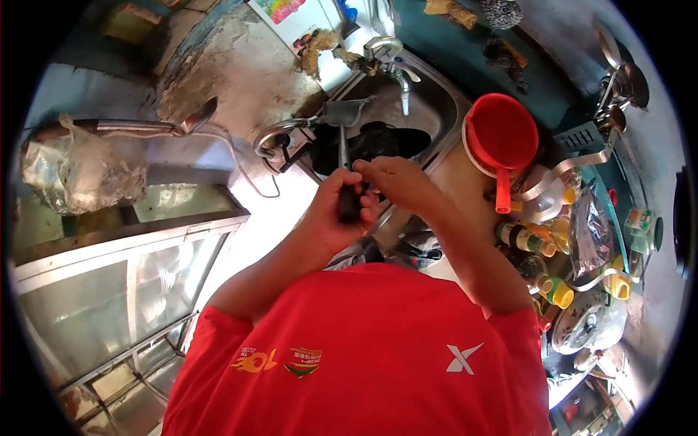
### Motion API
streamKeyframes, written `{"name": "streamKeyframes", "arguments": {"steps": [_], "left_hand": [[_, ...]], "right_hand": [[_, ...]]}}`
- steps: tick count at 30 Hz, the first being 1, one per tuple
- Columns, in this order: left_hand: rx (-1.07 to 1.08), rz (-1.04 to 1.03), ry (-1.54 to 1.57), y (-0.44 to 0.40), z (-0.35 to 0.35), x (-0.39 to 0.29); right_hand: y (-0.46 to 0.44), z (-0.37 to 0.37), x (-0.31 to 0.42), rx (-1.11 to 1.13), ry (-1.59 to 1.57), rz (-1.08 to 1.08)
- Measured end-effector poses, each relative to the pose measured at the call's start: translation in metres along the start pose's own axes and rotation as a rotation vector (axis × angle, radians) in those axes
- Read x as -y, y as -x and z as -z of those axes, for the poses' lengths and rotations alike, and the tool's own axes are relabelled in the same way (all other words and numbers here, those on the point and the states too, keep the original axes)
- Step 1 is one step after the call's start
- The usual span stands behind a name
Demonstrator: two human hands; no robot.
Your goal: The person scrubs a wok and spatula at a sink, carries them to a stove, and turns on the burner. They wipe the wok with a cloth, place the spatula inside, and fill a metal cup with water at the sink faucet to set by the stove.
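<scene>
In the head view, my left hand [333, 211] is wrapped round the dark handle of a metal spatula [344, 147]. The spatula's flat blade points away from me over the sink. My right hand [398, 183] is closed, its fingertips pinched at the top of the handle beside my left fingers. Whether anything else is between those fingertips is hidden. Beneath the spatula a dark wok [407, 140] lies in the steel sink [443, 116]. At the sink's far rim stands a chrome tap [383, 49], its spout pointing down into the basin.
To the right of the sink is a red dipper [502, 131] with its handle towards me. Several bottles [527, 238] and a pot lid [579, 323] crowd the right side. On the left are a glass-fronted cabinet [131, 269] and a plastic bag [80, 167].
</scene>
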State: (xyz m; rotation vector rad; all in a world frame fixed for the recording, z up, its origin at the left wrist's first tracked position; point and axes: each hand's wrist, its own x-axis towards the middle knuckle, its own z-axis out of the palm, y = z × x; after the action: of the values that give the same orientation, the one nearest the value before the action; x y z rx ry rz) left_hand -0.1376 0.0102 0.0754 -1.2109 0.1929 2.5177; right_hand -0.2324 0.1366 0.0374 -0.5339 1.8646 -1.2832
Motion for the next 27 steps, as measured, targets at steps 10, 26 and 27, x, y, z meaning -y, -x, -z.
{"name": "streamKeyframes", "arguments": {"steps": [10, 26, 27], "left_hand": [[0.112, -0.030, -0.405, -0.009, 0.044, 0.003], [-0.586, -0.821, -0.936, -0.068, 0.137, -0.107], [-0.617, -0.813, -1.057, -0.077, 0.140, -0.123]], "right_hand": [[-0.027, -0.028, -0.036, 0.231, -0.396, -0.387], [0.016, -0.017, -0.060, -0.106, -0.728, -0.387], [0.019, -0.015, -0.058, -0.109, -0.722, -0.383]]}}
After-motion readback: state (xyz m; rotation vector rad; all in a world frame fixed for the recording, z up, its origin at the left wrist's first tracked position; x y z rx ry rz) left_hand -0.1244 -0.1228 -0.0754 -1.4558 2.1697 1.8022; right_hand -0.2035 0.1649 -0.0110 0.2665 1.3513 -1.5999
